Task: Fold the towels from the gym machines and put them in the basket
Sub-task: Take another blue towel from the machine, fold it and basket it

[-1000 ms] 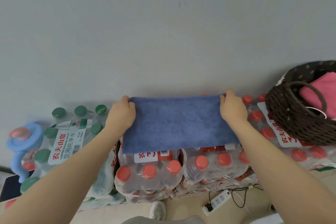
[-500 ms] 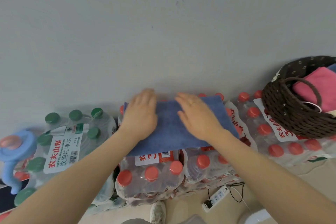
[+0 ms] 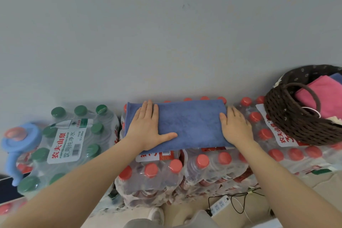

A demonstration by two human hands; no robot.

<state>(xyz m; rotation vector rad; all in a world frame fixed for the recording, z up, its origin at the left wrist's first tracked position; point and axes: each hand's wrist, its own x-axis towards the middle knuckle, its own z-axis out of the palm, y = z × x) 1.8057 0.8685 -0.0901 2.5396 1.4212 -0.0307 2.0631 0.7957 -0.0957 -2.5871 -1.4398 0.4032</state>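
Observation:
A folded blue towel (image 3: pixel 188 124) lies flat on top of shrink-wrapped packs of red-capped water bottles (image 3: pixel 201 161), against the grey wall. My left hand (image 3: pixel 148 127) presses flat on the towel's left part, fingers straight and thumb spread out. My right hand (image 3: pixel 236 126) lies flat at the towel's right edge, fingers straight and pointing to the wall. A dark brown woven basket (image 3: pixel 292 126) stands on the bottle packs at the right. Inside it lie a folded pink towel (image 3: pixel 322 94) and a bit of a blue one (image 3: pixel 335 77).
A pack of green-capped bottles (image 3: pixel 74 140) stands to the left, with a light blue handled object (image 3: pixel 20 140) beside it. On the floor below lie a white power strip (image 3: pixel 220 205) with black cable and my shoe (image 3: pixel 156 215).
Both hands slid apart from the towel's middle out to its left and right ends, smoothing it flat. A second ago they pinched its far corners.

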